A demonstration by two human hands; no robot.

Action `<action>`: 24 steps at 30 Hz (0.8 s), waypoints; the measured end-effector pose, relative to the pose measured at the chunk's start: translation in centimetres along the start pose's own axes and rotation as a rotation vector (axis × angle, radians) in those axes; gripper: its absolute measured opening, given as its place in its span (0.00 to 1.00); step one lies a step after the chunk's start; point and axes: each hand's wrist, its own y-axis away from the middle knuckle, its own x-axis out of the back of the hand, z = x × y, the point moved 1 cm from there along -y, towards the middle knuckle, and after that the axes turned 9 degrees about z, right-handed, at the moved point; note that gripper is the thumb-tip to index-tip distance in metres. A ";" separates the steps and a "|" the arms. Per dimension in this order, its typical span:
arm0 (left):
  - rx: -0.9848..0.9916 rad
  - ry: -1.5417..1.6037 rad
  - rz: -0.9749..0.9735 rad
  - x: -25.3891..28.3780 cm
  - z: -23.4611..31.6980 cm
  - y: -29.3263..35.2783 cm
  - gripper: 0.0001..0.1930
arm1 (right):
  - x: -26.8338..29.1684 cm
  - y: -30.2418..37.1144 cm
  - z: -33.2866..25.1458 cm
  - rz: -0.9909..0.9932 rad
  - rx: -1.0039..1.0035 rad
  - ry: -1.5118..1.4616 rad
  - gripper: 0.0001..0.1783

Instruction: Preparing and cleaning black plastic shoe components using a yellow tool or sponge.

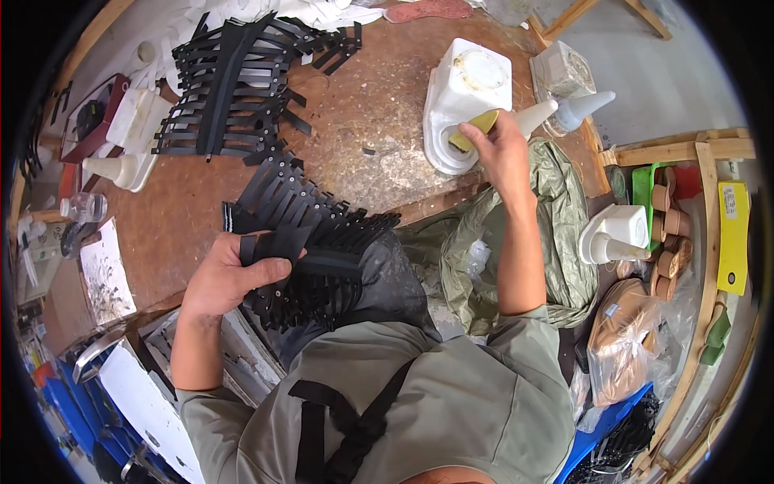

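Observation:
My right hand (509, 157) pinches a yellow-green brush (482, 123) by its broad flat part. Its dark tip sits over the round cup of a white plastic pot (482, 77), near the right end of the table. What the cup holds is partly hidden by the brush and fingers. In my left hand (226, 278), the thumb presses down on wide black strap pieces (282, 242). A bundle of studded black straps (310, 198) hangs from the table edge over my lap, next to that hand.
The brown worktable (363, 105) bears a larger spread of black straps (230, 89). A second white pot with a cone spout (121, 165) stands left; others are at right. Green crinkled sheeting (556, 234) drapes below the right edge. Soles in clear plastic (619, 339) lie farther right.

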 end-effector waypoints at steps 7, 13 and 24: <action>0.012 0.057 0.064 1.2 -0.7 0.7 0.14 | 6.7 1.0 -3.5 0.322 -0.086 -0.599 0.13; 0.008 0.044 0.048 0.6 -0.2 -0.3 0.15 | 3.5 4.5 1.2 -0.069 0.363 -0.130 0.16; 0.000 0.036 0.058 0.5 -0.1 -0.2 0.17 | -0.3 5.9 3.0 0.308 -0.775 -0.912 0.11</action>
